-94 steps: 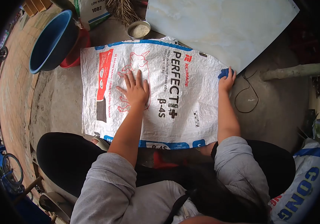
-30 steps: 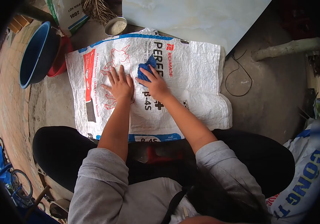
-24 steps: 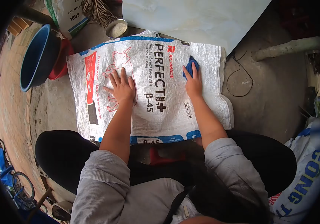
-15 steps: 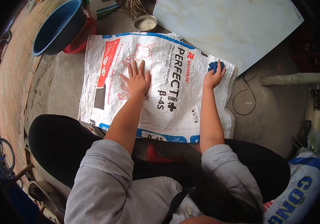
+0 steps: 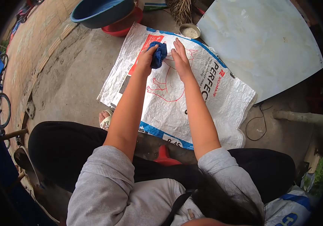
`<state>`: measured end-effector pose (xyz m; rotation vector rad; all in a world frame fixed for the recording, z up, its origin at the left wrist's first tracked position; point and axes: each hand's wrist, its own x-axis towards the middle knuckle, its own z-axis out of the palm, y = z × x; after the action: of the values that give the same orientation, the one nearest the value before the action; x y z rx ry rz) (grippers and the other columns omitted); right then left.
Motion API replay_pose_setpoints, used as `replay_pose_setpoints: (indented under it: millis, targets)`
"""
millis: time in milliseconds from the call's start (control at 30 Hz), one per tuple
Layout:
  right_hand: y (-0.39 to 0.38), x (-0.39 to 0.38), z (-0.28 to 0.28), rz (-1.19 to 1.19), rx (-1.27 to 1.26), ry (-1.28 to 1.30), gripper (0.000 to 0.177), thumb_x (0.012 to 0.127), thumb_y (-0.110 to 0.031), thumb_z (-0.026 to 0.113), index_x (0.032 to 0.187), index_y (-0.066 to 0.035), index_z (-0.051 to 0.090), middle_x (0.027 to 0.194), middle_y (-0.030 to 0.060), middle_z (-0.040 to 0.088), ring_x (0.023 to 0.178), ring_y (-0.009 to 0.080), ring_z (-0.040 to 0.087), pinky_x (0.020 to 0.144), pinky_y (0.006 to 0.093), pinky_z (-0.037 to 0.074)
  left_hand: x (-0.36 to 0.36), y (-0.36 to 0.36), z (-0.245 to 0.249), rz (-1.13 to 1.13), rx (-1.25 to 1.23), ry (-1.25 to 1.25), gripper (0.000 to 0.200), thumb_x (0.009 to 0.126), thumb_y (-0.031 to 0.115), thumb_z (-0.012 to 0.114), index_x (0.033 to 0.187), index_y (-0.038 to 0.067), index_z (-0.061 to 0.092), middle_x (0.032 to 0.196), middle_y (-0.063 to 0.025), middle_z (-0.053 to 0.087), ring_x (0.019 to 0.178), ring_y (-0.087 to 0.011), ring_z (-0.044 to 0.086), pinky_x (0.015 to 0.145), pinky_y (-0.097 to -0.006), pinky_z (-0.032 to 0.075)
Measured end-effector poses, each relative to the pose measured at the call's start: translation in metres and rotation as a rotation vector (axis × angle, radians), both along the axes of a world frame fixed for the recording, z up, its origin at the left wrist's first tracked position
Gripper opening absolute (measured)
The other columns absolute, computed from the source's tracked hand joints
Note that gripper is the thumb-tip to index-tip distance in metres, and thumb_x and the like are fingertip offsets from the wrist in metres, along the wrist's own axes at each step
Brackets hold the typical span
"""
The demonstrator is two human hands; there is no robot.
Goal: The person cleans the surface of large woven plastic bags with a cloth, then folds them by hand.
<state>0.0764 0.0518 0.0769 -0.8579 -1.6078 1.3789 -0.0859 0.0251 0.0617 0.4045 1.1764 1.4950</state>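
Note:
A white woven feed sack (image 5: 221, 116) with red and black print lies flat on the ground in front of my knees. A crumpled dark blue cloth (image 5: 159, 55) is gripped in my left hand (image 5: 145, 61), above the red-printed part of the sack. To its right, my right hand (image 5: 181, 62) is held with its fingers stretched out and nothing in it, over the sack's pig drawing. The two hands are apart, and the cloth lies between them.
At the back left, a blue basin (image 5: 101, 15) rests on a red basin (image 5: 125, 24). A metal bowl of pale grains (image 5: 190, 31) stands beyond the sack, beside a large pale board (image 5: 263, 49). A thin black cord (image 5: 247, 128) lies to the right, near a pole (image 5: 300, 116).
The blue cloth has passed from my right hand to my left. Both hands have lifted off the sack and drawn together; the view has shifted left.

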Motion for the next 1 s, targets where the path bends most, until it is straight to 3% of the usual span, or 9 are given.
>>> replay_pose_setpoints:
  millis: [33,133,233,300,367,500,767,900,1000]
  targets:
    - [0.005,0.001,-0.014,-0.145,0.087,-0.055,0.064,0.094,-0.032,0.056,0.15,-0.01,0.031,0.155,0.0182,0.03,0.144,0.0374,0.026,0.116,0.0463,0.023,-0.016,-0.005,-0.01,0.167,-0.038,0.088,0.034,0.088,0.027,0.069,0.11,0.003,0.06,0.094,-0.0087,0.066,0.074,-0.0179,0.066,0.068,-0.0307,0.055]
    - [-0.001,0.014,-0.046,-0.466,0.136,-0.994,0.063,0.094,-0.04,0.051,0.148,-0.012,0.037,0.158,0.0152,0.024,0.142,0.0517,0.018,0.111,0.0652,0.017,-0.044,-0.03,0.0,0.425,-0.093,0.298,0.05,0.089,0.025,0.067,0.129,0.002,0.05,0.106,-0.0131,0.064,0.083,-0.0181,0.066,0.073,-0.0292,0.054]
    - [-0.014,0.021,-0.115,-0.43,0.412,-1.251,0.066,0.094,-0.045,0.046,0.15,-0.013,0.034,0.159,0.0144,0.022,0.142,0.0524,0.016,0.112,0.0669,0.012,-0.038,-0.022,0.003,0.421,-0.002,0.365,0.053,0.09,0.026,0.065,0.133,0.002,0.048,0.108,-0.0145,0.064,0.09,-0.0204,0.065,0.079,-0.029,0.052]
    - [-0.015,0.016,-0.113,-0.438,0.413,-1.318,0.067,0.095,-0.047,0.044,0.151,-0.013,0.033,0.16,0.0141,0.019,0.142,0.0527,0.015,0.113,0.0658,0.009,-0.019,-0.013,-0.002,0.145,0.081,0.831,0.057,0.089,0.026,0.065,0.137,0.002,0.045,0.119,-0.0208,0.062,0.105,-0.0313,0.064,0.091,-0.0354,0.048]
    - [-0.017,0.016,-0.112,-0.446,0.414,-1.295,0.067,0.094,-0.046,0.045,0.15,-0.012,0.034,0.16,0.0142,0.02,0.143,0.0522,0.014,0.113,0.0646,0.01,0.013,0.003,-0.017,-0.049,0.155,1.198,0.058,0.086,0.021,0.067,0.139,0.011,0.046,0.134,-0.0267,0.051,0.124,-0.0423,0.05,0.104,-0.0446,0.04]
    - [-0.02,0.012,-0.1,-0.338,0.349,-1.572,0.07,0.093,-0.049,0.046,0.152,-0.015,0.031,0.16,0.0109,0.02,0.146,0.0464,0.011,0.115,0.0613,0.007,0.082,0.018,-0.07,-0.292,0.194,1.728,0.066,0.081,0.019,0.067,0.142,0.029,0.045,0.15,-0.0083,0.042,0.134,-0.0354,0.042,0.109,-0.0604,0.028]
    - [-0.017,0.011,-0.121,-0.483,0.44,-1.348,0.066,0.09,-0.044,0.048,0.148,-0.015,0.039,0.16,0.0117,0.022,0.143,0.0498,0.017,0.113,0.0629,0.01,0.014,0.07,-0.086,-0.228,0.138,1.702,0.047,0.08,0.014,0.062,0.124,0.031,0.063,0.119,-0.0036,0.061,0.104,-0.0275,0.054,0.086,-0.0391,0.043]
    - [-0.017,0.011,-0.123,-0.476,0.441,-1.377,0.065,0.09,-0.045,0.047,0.148,-0.015,0.039,0.16,0.0117,0.022,0.143,0.0498,0.016,0.113,0.0628,0.009,-0.048,0.077,-0.101,-0.08,0.107,1.823,0.055,0.079,0.008,0.06,0.123,0.04,0.064,0.111,-0.0071,0.06,0.099,-0.028,0.055,0.083,-0.0394,0.046]
    - [-0.016,0.009,-0.123,-0.471,0.441,-1.366,0.065,0.09,-0.045,0.048,0.148,-0.016,0.039,0.16,0.0118,0.022,0.143,0.0499,0.015,0.113,0.0629,0.009,-0.094,0.066,-0.112,-0.111,-0.166,1.921,0.059,0.079,0.009,0.06,0.125,0.045,0.062,0.11,-0.0081,0.058,0.099,-0.0285,0.055,0.083,-0.0397,0.046]
